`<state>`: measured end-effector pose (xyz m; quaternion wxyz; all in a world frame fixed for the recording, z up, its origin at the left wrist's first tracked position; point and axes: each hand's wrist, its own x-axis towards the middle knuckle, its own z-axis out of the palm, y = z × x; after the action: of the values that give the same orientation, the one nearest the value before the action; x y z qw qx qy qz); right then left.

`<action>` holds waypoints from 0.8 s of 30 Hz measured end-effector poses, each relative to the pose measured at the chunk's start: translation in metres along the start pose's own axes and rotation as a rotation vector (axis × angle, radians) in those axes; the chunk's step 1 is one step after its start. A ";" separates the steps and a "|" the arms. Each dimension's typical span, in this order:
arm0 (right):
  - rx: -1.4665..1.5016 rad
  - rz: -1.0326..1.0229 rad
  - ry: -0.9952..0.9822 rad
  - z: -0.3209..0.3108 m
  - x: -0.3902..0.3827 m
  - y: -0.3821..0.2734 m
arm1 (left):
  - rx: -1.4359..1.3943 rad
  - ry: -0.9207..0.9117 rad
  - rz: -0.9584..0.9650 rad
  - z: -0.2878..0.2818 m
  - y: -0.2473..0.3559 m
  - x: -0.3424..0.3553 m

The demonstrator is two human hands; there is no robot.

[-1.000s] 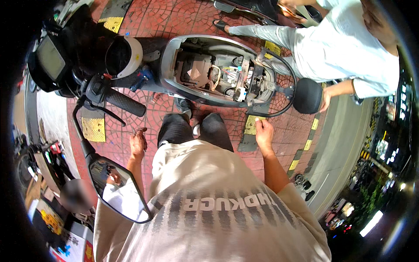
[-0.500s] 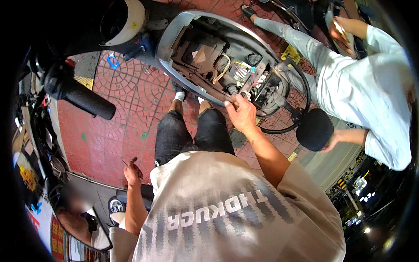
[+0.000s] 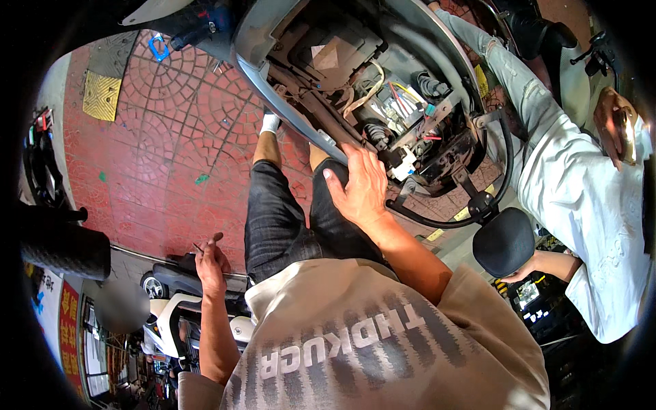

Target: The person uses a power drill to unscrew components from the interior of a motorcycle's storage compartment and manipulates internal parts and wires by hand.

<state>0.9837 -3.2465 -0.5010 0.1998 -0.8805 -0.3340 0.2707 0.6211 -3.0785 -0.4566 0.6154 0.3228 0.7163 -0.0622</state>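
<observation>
The scooter's open seat compartment fills the upper middle, showing coloured wires, a white connector and brown wiring. My right hand rests on its near rim, thumb apart and fingers slightly bent over the edge. My left hand hangs lower left, away from the scooter, closed around a thin dark object whose kind I cannot make out. A curved black rail with a padded backrest extends from the compartment's right end.
Another person stands at right, one hand at the backrest, the other holding a shiny object. A blue piece lies on red paving; a cordless tool sits beside the scooter body. A handlebar grip and parked scooter occupy the lower left.
My right hand has risen from hanging by my side onto the compartment's rim. The compartment now appears larger and closer. My left hand still hangs low.
</observation>
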 end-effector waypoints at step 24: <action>0.042 0.281 -0.241 -0.020 0.015 -0.008 | 0.145 -0.032 0.084 0.016 0.062 -0.008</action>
<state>1.0014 -3.2337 -0.4863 0.1369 -0.8753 -0.2236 0.4063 0.6682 -3.0405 -0.4333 0.6038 0.3953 0.6859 -0.0933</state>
